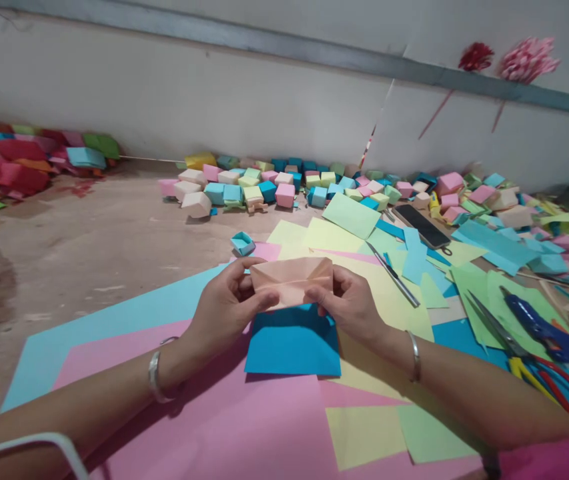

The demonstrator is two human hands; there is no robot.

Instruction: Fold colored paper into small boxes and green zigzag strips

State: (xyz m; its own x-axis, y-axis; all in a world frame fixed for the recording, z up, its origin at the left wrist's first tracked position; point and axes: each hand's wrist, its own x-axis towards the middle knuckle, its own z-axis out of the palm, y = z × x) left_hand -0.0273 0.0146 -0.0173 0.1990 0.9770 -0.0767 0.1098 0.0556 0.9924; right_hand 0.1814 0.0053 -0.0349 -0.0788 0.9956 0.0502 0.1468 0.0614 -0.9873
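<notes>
A partly folded sheet of peach paper point(291, 273) is held up level between my two hands, its creases and slanted corner folds facing me. My left hand point(227, 293) pinches its left end, thumb in front. At the other end, my right hand point(351, 300) grips it the same way; the fingers behind the paper are partly hidden. Right below lies a blue paper sheet point(294, 343), on top of large pink paper point(244, 427) and yellow paper point(389, 340). A small open turquoise paper box point(243, 243) sits just beyond my left hand.
Many folded paper boxes point(284, 193) line the wall, with a heap of larger ones point(9, 163) at far left. To the right lie scissors point(524, 353), a blue glue gun point(544, 327), a craft knife point(394, 273) and a phone point(421, 225). Paper flowers point(529, 60) hang above.
</notes>
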